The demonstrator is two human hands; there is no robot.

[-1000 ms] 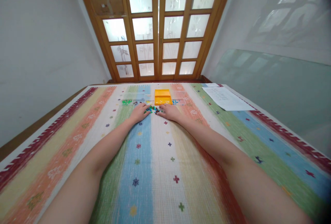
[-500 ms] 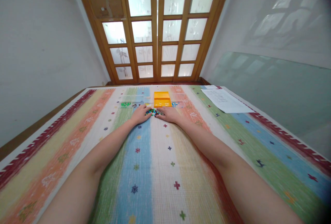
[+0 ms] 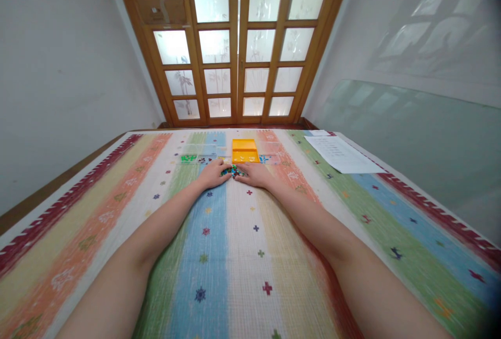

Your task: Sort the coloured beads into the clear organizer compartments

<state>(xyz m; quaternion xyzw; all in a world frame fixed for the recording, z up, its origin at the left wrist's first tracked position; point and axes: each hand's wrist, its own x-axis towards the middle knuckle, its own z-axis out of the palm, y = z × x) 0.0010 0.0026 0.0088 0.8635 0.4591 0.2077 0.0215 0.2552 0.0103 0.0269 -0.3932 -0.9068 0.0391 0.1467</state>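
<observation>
A small pile of mixed coloured beads (image 3: 234,172) lies on the striped cloth between my two hands. My left hand (image 3: 213,173) rests at the pile's left side, fingers apart and touching it. On the right side my right hand (image 3: 254,175) lies with spread fingers against the beads. Just beyond them stands an open yellow box (image 3: 245,144) with small white pieces in its near half. Left of the box, a clear compartment tray (image 3: 191,147) holds green pieces (image 3: 188,158) and dark pieces (image 3: 205,160). Blue pieces (image 3: 265,159) sit right of the box.
A striped tablecloth (image 3: 207,287) covers the table. Printed paper sheets (image 3: 340,154) lie at the back right. Past the table are wooden doors with glass panes (image 3: 218,52), and a glass panel (image 3: 410,135) leans by the right wall.
The beads between my hands are gathered a little closer together. Both hands stay in nearly the same place, and the view has shifted slightly.
</observation>
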